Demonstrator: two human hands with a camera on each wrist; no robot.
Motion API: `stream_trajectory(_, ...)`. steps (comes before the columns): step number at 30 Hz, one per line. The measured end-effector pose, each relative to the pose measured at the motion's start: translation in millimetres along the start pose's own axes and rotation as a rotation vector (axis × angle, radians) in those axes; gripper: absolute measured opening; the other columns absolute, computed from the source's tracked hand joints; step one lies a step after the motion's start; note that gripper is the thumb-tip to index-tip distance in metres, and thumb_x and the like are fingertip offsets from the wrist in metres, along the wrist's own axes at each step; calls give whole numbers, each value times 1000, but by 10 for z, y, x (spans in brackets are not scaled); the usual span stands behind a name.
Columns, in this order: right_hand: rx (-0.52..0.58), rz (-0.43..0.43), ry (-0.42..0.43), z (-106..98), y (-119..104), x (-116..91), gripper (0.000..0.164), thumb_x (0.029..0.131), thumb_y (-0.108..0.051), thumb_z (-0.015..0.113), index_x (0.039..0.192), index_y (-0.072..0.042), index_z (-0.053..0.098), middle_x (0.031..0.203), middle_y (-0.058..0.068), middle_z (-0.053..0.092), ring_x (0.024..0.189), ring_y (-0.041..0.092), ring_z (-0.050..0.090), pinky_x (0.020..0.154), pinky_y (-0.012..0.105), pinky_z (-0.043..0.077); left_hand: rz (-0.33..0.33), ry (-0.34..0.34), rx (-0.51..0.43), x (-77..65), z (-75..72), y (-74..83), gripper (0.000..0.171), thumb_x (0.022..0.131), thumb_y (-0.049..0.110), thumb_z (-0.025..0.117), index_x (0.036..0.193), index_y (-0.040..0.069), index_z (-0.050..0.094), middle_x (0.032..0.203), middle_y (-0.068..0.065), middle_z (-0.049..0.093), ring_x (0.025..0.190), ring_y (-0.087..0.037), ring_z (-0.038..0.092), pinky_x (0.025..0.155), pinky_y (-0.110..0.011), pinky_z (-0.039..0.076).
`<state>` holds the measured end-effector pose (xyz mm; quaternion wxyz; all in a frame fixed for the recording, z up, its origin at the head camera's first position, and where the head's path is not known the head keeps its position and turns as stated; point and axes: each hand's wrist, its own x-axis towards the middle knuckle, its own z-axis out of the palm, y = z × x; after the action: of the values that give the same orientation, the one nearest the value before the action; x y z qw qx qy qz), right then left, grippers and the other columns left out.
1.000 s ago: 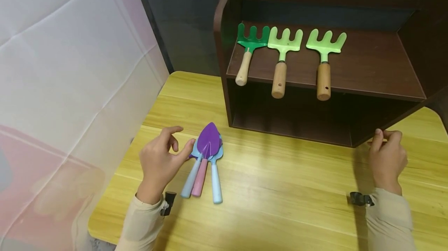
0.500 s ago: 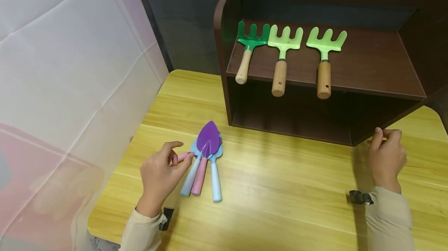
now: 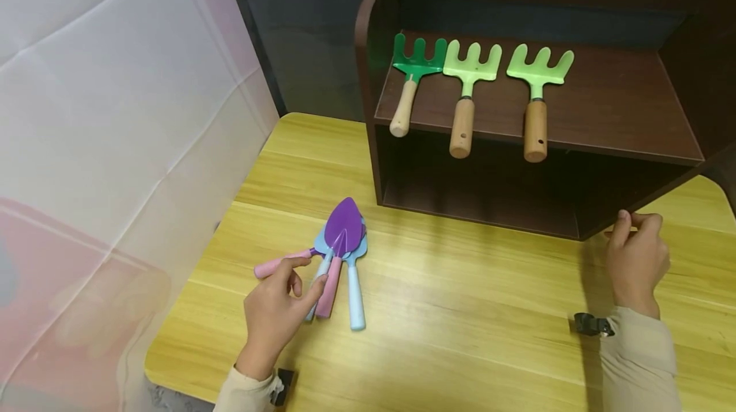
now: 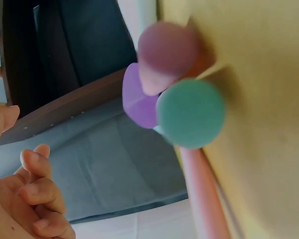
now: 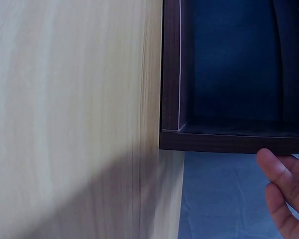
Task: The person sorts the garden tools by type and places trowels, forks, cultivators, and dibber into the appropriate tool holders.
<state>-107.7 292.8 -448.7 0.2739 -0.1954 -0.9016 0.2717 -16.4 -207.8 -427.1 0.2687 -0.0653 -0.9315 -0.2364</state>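
My left hand (image 3: 276, 310) hovers over a pile of trowels, fingers loosely bent, holding nothing. A purple trowel blade (image 3: 344, 225) tops the pile, with a pink handle (image 3: 329, 290) below it. Another pink handle (image 3: 275, 266) points left; a light blue handle (image 3: 356, 300) lies at the right. In the left wrist view, the hand (image 4: 37, 194) is apart from the blue-green handle end (image 4: 190, 113) and the pink one (image 4: 167, 52). Beside the brown shelf's lower right corner is my right hand (image 3: 638, 265), fingers bent; its fingertip (image 5: 269, 159) appears to touch the side panel (image 5: 229, 143).
On the upper board of the brown shelf (image 3: 621, 105) lie a dark green hand fork (image 3: 416, 64) and two light green ones (image 3: 471, 70), handles jutting over the front edge. A pale fabric wall (image 3: 144, 80) borders the wooden table (image 3: 437, 335) on the left.
My left hand has drawn down and slightly right, from beside the trowel blades to over the handles, uncovering the left-pointing pink handle. The right hand stays by the shelf.
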Motion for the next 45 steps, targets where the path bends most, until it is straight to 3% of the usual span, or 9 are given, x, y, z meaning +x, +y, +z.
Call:
stream_trajectory(13,-10,1,-9,-10,15,2,42,102,-34,38,115,5,51,90,29,68,89,55,59,66,59,34,-51,-92,65,-224,95,62,34,68,30,84,92,12,67,54,14,45,47,10,22,40,-11,19)
stream_trajectory(21,-10,2,-1,-7,13,5,43,102,-34,38,114,4,51,90,29,68,90,54,59,67,59,34,-152,-168,80,-353,108,82,35,70,34,83,91,11,67,54,17,43,44,6,25,39,-15,22)
stream_trajectory(36,-4,4,5,4,6,-1,42,101,-34,39,114,5,51,91,29,68,92,54,59,68,60,34,-287,-370,157,-404,57,120,37,73,40,81,98,14,70,55,10,46,45,-3,34,42,-23,27)
stream_trajectory(45,-4,5,2,6,14,-2,42,102,-34,38,114,4,51,91,28,68,92,54,59,67,60,34,-304,-434,193,-413,72,76,41,73,40,80,101,13,70,56,8,46,47,-8,37,43,-26,29)
